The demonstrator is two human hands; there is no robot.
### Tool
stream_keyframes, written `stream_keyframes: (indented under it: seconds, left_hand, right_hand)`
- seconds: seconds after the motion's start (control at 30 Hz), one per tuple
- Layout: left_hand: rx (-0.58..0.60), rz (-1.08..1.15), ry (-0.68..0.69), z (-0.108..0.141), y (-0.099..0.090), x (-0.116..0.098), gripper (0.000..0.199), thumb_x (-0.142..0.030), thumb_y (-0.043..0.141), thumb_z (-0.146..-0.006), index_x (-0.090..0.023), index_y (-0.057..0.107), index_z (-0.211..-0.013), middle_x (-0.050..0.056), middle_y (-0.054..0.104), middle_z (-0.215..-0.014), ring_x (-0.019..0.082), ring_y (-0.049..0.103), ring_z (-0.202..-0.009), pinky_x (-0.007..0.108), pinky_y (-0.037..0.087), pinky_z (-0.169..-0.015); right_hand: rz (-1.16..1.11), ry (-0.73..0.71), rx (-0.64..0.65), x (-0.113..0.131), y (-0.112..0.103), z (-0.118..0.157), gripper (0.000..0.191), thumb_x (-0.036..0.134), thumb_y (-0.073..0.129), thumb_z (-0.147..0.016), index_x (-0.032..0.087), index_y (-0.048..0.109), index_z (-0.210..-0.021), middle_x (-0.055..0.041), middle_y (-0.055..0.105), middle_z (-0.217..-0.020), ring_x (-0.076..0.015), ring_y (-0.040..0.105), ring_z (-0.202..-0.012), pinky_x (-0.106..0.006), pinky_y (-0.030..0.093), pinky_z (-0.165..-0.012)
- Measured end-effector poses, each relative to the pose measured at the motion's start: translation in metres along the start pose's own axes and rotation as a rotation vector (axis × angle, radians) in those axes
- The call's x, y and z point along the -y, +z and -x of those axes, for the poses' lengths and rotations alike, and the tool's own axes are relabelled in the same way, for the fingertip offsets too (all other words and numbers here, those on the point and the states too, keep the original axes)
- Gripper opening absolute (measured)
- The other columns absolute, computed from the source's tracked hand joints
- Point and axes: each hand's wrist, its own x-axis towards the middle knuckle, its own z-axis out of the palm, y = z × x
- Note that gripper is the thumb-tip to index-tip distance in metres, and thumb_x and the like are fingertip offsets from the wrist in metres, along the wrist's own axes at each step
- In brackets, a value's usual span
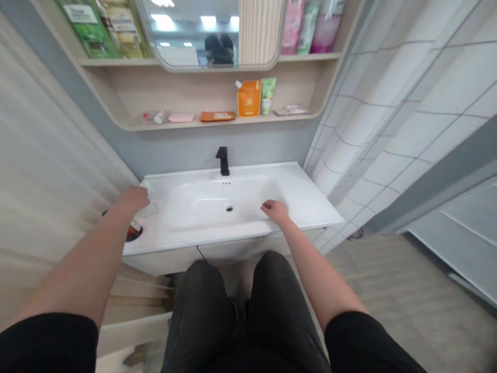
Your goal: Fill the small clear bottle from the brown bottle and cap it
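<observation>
A white vanity sink fills the middle of my view, with a pale blurred surface along its left end and a grid-patterned white curtain past its right end. The tan floor runs on beyond the sink's right front corner. Above the sink are one mirror and a wooden shelf unit. Its lower shelf holds six small items, among them an orange pouch and a green tube.

The sink has one black faucet at the back and one drain in the basin. My two hands are well apart, with the basin between them. My left hand is clenched at the sink's left end, gripping a crumpled piece of clear plastic against the counter. Just below it, partly hidden by my forearm, a red-and-white item sits in a dark round opening. My right hand is released, its fingers loosely curled against the basin's front slope, holding nothing I can see.
</observation>
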Motion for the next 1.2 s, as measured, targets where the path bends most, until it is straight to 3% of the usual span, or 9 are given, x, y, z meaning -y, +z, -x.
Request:
stream_keyframes:
  seconds: [0.13,0.23,0.3,0.37,0.5,0.63,0.77,0.97,1.2]
  left_hand:
    - [0.109,-0.206,0.065,0.025,0.0,-0.012,0.03,-0.04,0.084,-0.077,-0.018,0.071,-0.091,0.01,0.079,-0.094,0.035,0.073,-0.116,0.053,0.052,-0.114]
    - [0.131,-0.05,0.209,0.06,0.02,-0.032,0.035,-0.044,0.083,-0.079,-0.02,0.076,-0.104,0.008,0.081,-0.103,0.032,0.075,-0.107,0.047,0.055,-0.109]
    - [0.154,0.217,0.283,0.087,0.047,-0.049,0.04,-0.051,0.081,-0.08,-0.023,0.078,-0.108,0.007,0.081,-0.108,0.029,0.074,-0.102,0.045,0.057,-0.104]
    - [0.178,0.493,0.274,0.113,0.081,-0.067,0.046,-0.057,0.083,-0.077,-0.023,0.078,-0.107,0.007,0.078,-0.102,0.027,0.073,-0.1,0.044,0.06,-0.098]
    - [0.299,1.005,0.069,0.143,0.148,-0.103,0.06,-0.062,0.088,-0.07,-0.022,0.073,-0.113,0.007,0.071,-0.102,0.024,0.07,-0.095,0.041,0.066,-0.077]
    - [0.218,1.134,-0.049,0.145,0.185,-0.125,0.067,-0.056,0.094,-0.065,-0.021,0.072,-0.118,0.01,0.07,-0.109,0.024,0.069,-0.096,0.034,0.062,-0.07]
    - [0.27,1.179,-0.002,0.139,0.194,-0.123,0.073,-0.056,0.094,-0.066,-0.022,0.073,-0.128,0.013,0.072,-0.12,0.028,0.069,-0.107,0.037,0.061,-0.08]
    - [0.395,1.172,0.136,0.136,0.192,-0.113,0.06,-0.055,0.092,-0.068,-0.021,0.079,-0.117,0.013,0.075,-0.126,0.029,0.069,-0.115,0.04,0.057,-0.093]
    - [0.271,1.064,0.203,0.135,0.198,-0.114,0.043,-0.048,0.091,-0.07,-0.02,0.077,-0.099,0.01,0.078,-0.108,0.028,0.069,-0.109,0.043,0.051,-0.105]
  right_hand:
    - [-0.012,-0.02,0.004,-0.001,0.0,-0.002,0.019,0.038,0.073,-0.095,0.028,0.084,-0.107,-0.0053,0.086,-0.105,-0.0238,0.079,-0.099,-0.031,0.058,-0.085]
    - [-0.016,-0.062,0.027,0.002,0.001,0.003,0.024,0.039,0.074,-0.095,0.026,0.083,-0.114,-0.0062,0.085,-0.106,-0.0241,0.079,-0.098,-0.033,0.058,-0.09]
    - [-0.051,-0.139,0.078,0.011,0.005,0.009,0.035,0.041,0.079,-0.092,0.025,0.08,-0.123,-0.0077,0.084,-0.111,-0.0248,0.078,-0.097,-0.036,0.059,-0.095]
    - [-0.179,-0.27,0.141,0.028,0.013,0.017,0.061,0.043,0.088,-0.084,0.026,0.073,-0.141,-0.0106,0.08,-0.131,-0.0267,0.077,-0.108,-0.04,0.058,-0.102]
    - [-0.528,-0.468,0.236,0.078,0.04,0.025,0.121,0.049,0.103,-0.062,0.031,0.046,-0.168,-0.0152,0.054,-0.167,-0.0326,0.061,-0.142,-0.048,0.053,-0.115]
    - [-0.625,-0.352,0.271,0.119,0.068,0.013,0.113,0.043,0.103,-0.06,0.026,0.053,-0.161,-0.0159,0.065,-0.151,-0.0312,0.068,-0.126,-0.051,0.053,-0.115]
    - [-0.71,-0.169,0.254,0.123,0.085,-0.001,0.085,0.034,0.1,-0.061,0.024,0.066,-0.138,-0.0098,0.073,-0.125,-0.0263,0.071,-0.105,-0.048,0.057,-0.105]
    - [-0.862,-0.246,0.27,0.112,0.089,-0.002,0.073,0.032,0.099,-0.052,0.027,0.063,-0.116,-0.0036,0.071,-0.121,-0.0238,0.068,-0.106,-0.044,0.057,-0.102]
    - [-0.831,-0.266,0.283,0.116,0.086,0.0,0.075,0.03,0.098,-0.05,0.027,0.06,-0.114,-0.0022,0.07,-0.117,-0.0233,0.067,-0.102,-0.044,0.057,-0.099]
